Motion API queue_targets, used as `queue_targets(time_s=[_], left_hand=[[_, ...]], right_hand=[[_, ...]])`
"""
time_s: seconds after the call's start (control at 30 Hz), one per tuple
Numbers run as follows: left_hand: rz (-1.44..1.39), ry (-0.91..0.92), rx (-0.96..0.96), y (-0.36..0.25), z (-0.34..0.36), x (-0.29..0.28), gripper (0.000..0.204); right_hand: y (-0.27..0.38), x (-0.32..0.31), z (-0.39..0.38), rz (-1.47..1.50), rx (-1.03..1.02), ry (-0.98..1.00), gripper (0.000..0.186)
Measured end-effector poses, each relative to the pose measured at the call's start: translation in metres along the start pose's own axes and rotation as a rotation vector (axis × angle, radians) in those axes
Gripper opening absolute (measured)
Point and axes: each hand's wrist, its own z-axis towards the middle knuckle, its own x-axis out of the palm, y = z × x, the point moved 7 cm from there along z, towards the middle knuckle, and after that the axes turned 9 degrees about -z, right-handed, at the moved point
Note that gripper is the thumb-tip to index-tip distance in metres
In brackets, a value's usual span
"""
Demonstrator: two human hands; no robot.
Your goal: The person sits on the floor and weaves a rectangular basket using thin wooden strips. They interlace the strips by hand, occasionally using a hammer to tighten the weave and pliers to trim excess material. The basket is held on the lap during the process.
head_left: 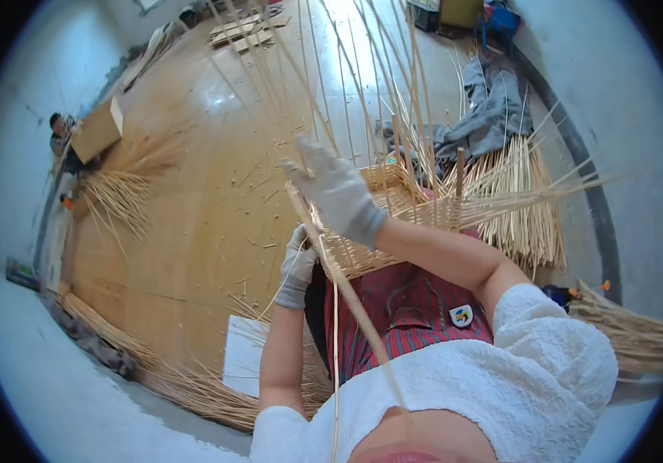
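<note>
Half-woven pale cane basket (381, 224) with long upright stakes fanning outward, resting on the lap over a red striped garment (408, 309), just beyond both gloved hands. Right hand (339, 193) in a grey fabric glove, raised at the basket's near rim, fingers (304, 171) curled closed around the top of a long thin pale cane strip (347, 289) running diagonally down toward the lower edge of the view. Left hand (297, 266) in a matching grey glove, lower and just beside the same strip, fingers bent in against the basket's woven edge (whether actually pinching cane or only pressing there, cannot tell). White fluffy sleeves (547, 363) covering the upper arms, forearms bare. Behind the basket, a thick bundle of cut pale cane rods (528, 208) lying on the floor, with a crumpled grey cloth (493, 108) beyond it. Glossy yellowish wooden floor (192, 231) littered with short cane offcuts. More loose cane in a fan-shaped heap (127, 181) at the far left, near a brown cardboard box (98, 130). White flat sheet (242, 351) on the floor beside the left forearm.
</note>
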Motion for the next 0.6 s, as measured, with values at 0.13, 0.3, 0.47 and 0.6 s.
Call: queue_targets(time_s=[0.13, 0.3, 0.47, 0.6], left_hand=[[0.076, -0.046, 0.005, 0.0, 0.004, -0.002, 0.026], [0.096, -0.065, 0.041, -0.003, -0.006, 0.004, 0.021], [0.079, -0.037, 0.022, -0.005, 0.002, 0.012, 0.02], [-0.073, -0.089, 0.034, 0.002, -0.004, 0.018, 0.029]], right_hand=[[-0.04, 0.047, 0.031, -0.141, 0.381, 0.331, 0.074], [-0.063, 0.068, 0.002, 0.928, 0.53, 0.377, 0.09], [-0.057, 0.038, -0.005, 0.812, 0.045, -0.208, 0.073], [-0.068, 0.054, 0.049, 0.81, 0.151, 0.371, 0.049]])
